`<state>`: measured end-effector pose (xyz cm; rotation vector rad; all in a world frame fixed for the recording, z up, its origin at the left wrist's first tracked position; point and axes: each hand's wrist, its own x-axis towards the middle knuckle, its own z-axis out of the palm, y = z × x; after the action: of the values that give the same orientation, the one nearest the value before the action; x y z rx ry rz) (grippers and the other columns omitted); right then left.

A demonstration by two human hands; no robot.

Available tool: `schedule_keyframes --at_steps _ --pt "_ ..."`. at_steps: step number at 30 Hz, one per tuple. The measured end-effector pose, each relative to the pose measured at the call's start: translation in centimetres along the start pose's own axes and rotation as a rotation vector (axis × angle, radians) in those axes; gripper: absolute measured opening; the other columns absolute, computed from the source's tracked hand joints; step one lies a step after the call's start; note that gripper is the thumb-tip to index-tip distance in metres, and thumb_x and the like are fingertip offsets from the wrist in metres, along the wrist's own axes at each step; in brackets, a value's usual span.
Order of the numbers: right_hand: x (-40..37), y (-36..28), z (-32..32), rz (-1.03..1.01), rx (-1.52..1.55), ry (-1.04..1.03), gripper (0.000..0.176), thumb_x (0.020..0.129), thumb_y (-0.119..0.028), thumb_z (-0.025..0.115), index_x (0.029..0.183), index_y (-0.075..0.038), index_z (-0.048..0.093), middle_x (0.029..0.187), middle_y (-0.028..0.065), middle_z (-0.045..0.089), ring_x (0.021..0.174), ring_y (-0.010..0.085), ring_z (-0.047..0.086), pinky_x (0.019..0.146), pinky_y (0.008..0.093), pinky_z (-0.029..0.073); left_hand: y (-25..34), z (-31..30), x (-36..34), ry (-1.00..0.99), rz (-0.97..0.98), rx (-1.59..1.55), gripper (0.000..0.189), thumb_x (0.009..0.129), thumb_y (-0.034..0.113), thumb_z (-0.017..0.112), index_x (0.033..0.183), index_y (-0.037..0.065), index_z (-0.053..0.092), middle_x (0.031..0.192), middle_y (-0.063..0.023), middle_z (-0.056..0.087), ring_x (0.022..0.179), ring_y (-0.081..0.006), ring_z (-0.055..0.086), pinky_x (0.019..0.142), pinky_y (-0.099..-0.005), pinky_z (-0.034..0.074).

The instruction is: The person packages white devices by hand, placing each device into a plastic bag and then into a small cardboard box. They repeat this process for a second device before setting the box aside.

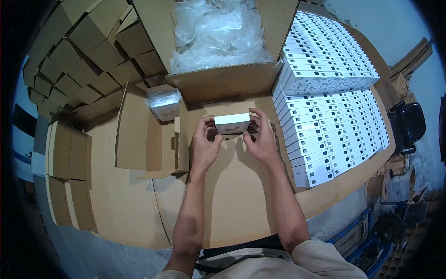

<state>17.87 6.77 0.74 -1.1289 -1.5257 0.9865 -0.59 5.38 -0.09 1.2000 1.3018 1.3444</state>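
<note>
A small white box point(232, 123) with printing on its front is held upright above the cardboard-covered table. My left hand point(206, 142) grips its left end, thumb low at the front and fingers along the side. At the right end, my right hand point(260, 139) grips it too, with the index finger raised near the top corner. To the left of my hands stands an open brown carton point(135, 135) with its flaps up. A white box in clear plastic wrap point(164, 105) sits in the far end of that carton.
Behind my hands, a large carton point(223, 84) holds clear plastic bags point(218, 35). Rows of white boxes point(320, 135) are stacked at right. Brown cartons point(83, 56) pile up at back left, and more cartons point(67, 151) line the left edge.
</note>
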Motion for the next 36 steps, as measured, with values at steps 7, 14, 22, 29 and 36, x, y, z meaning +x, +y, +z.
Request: schedule_keyframes --at_steps 7,14,22,29,36 --pt "-0.1 0.8 -0.3 0.019 -0.001 0.007 0.065 0.083 0.007 0.053 0.145 -0.003 0.039 0.131 0.0262 0.063 0.120 0.0335 0.065 0.103 0.0428 0.051 -0.4 0.1 -0.1 0.047 0.034 -0.116 0.048 0.083 -0.009 0.054 0.130 0.000 0.052 0.127 -0.0153 0.059 0.119 -0.0242 0.059 0.108 -0.0383 0.046" --pt "0.0 1.9 -0.7 0.012 0.008 0.094 0.061 0.084 0.009 0.049 0.143 0.001 0.041 0.132 0.0253 0.063 0.129 0.0337 0.062 0.109 0.0421 0.049 4.5 0.7 -1.5 0.285 0.353 0.361 0.036 0.091 0.000 0.054 0.127 0.001 0.056 0.124 -0.0157 0.063 0.121 -0.0277 0.061 0.106 -0.0397 0.047" --pt "-0.2 0.8 -0.9 0.069 -0.011 0.129 0.053 0.087 0.007 0.049 0.140 0.003 0.044 0.129 0.0273 0.064 0.127 0.0360 0.063 0.110 0.0428 0.048 13.6 3.7 8.7 0.346 0.623 0.468 0.021 0.090 0.004 0.067 0.110 -0.001 0.064 0.107 -0.0168 0.065 0.104 -0.0325 0.065 0.094 -0.0414 0.052" --pt "-0.4 1.7 -1.0 0.063 0.022 0.134 0.053 0.087 0.007 0.052 0.139 0.003 0.045 0.129 0.0266 0.064 0.126 0.0349 0.064 0.111 0.0427 0.048 16.3 4.6 22.9 0.230 0.814 0.856 0.052 0.080 0.008 0.080 0.127 0.004 0.058 0.118 -0.0196 0.064 0.113 -0.0380 0.061 0.102 -0.0465 0.050" --pt "-0.3 1.7 -1.0 0.069 0.074 0.120 0.051 0.086 0.007 0.052 0.136 0.004 0.046 0.127 0.0248 0.066 0.124 0.0322 0.065 0.109 0.0410 0.050 18.5 2.9 31.6 -0.381 0.232 1.121 0.089 0.073 0.036 0.090 0.143 -0.003 0.051 0.140 -0.0291 0.058 0.130 -0.0425 0.056 0.109 -0.0458 0.048"
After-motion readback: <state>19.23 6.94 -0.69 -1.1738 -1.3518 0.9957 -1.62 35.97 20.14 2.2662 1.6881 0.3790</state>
